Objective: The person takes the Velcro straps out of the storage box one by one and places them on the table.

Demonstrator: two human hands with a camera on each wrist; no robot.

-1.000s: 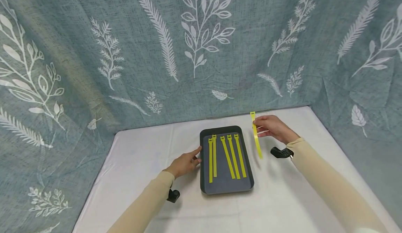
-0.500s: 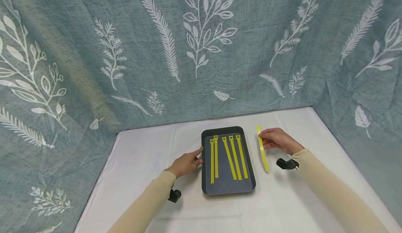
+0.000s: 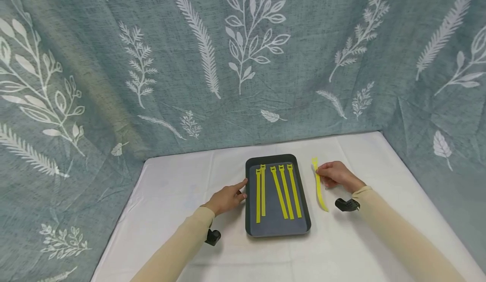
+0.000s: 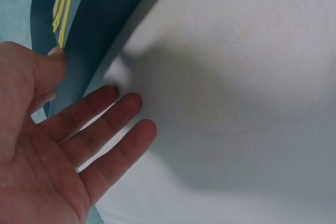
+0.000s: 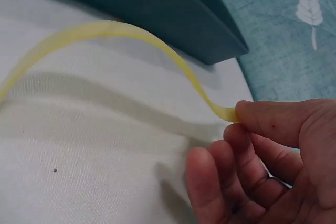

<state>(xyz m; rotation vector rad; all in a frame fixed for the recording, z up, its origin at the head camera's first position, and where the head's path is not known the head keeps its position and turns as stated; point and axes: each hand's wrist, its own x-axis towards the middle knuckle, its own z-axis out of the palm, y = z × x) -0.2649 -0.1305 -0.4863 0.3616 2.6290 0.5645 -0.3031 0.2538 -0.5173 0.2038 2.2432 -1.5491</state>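
My right hand [image 3: 339,175] pinches a yellow hook-and-loop cable tie [image 3: 319,189] near its slotted end, right of the tray. In the right wrist view, the tie [image 5: 113,29] arches from thumb and fingertips over the white cloth, the other fingers loosely bent. My left hand [image 3: 225,198] has its fingertips at the left side of a dark rectangular tray [image 3: 279,230]. In the left wrist view, several fingers [image 4: 118,156] extend beside the tray wall. Several matching yellow ties [image 3: 281,191] lie lengthwise in the tray, two on the left and the others grouped on the right.
A white cloth [image 3: 182,178] covers the table. Behind and on both sides hangs a grey-green curtain [image 3: 167,79] with white leaf prints. Black camera mounts [image 3: 347,204] sit below both wrists.
My right hand has lowered toward the table and come slightly nearer with the tie, whose free end now bends against the cloth. The left hand stays at the tray's side.
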